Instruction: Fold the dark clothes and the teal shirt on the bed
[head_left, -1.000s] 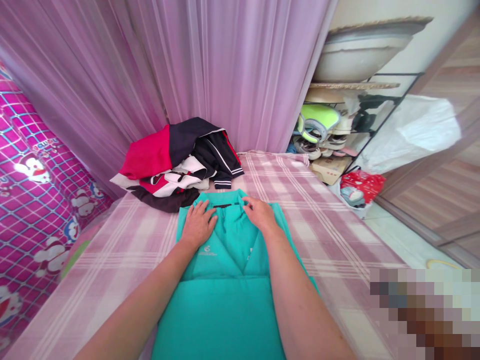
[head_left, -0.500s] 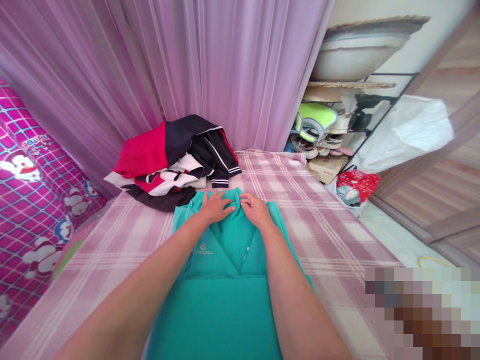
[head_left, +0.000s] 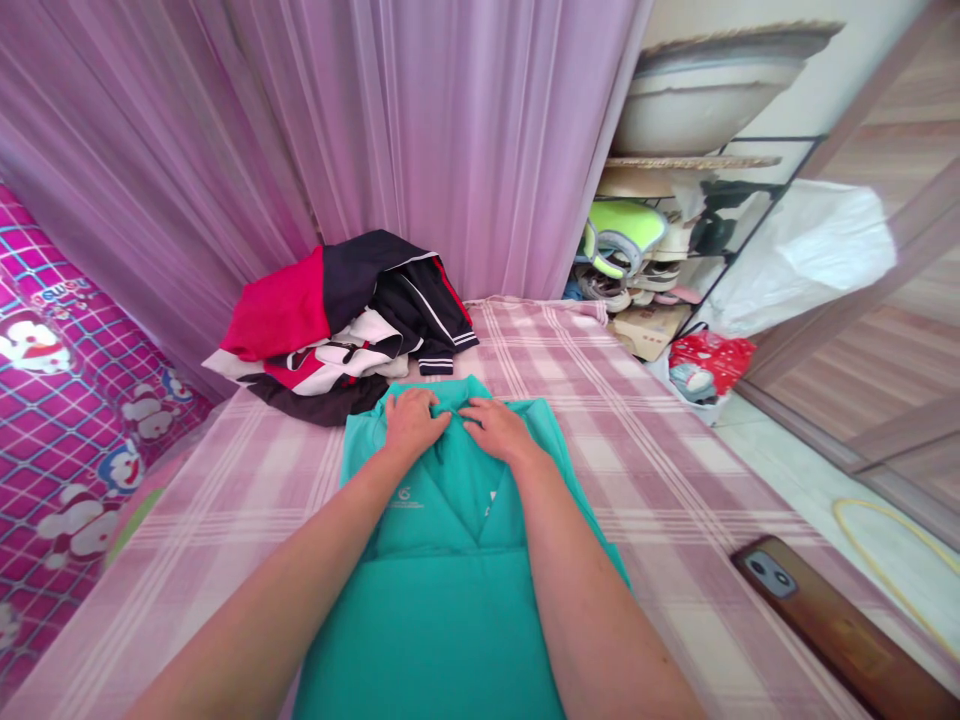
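Observation:
A teal garment (head_left: 450, 610) lies folded flat on the plaid bed sheet (head_left: 667, 510), its collar end away from me and a small white print on its left part. My left hand (head_left: 412, 420) rests on the left side of the collar, fingers curled and gripping the fabric. On the right side of the collar, my right hand (head_left: 495, 428) has its fingers bent inward, pinching the cloth near the middle. The two hands' fingertips are close together but apart.
Behind the garment at the left lies a heap of red, navy, white and black clothes (head_left: 352, 300). A phone (head_left: 840, 620) lies at the right. A shelf with shoes and a basin (head_left: 697, 105) stands at the back right, near a purple curtain (head_left: 450, 150).
My left hand has shifted slightly left and its fingers have curled in. My right hand has moved a little left and down, towards the collar's middle.

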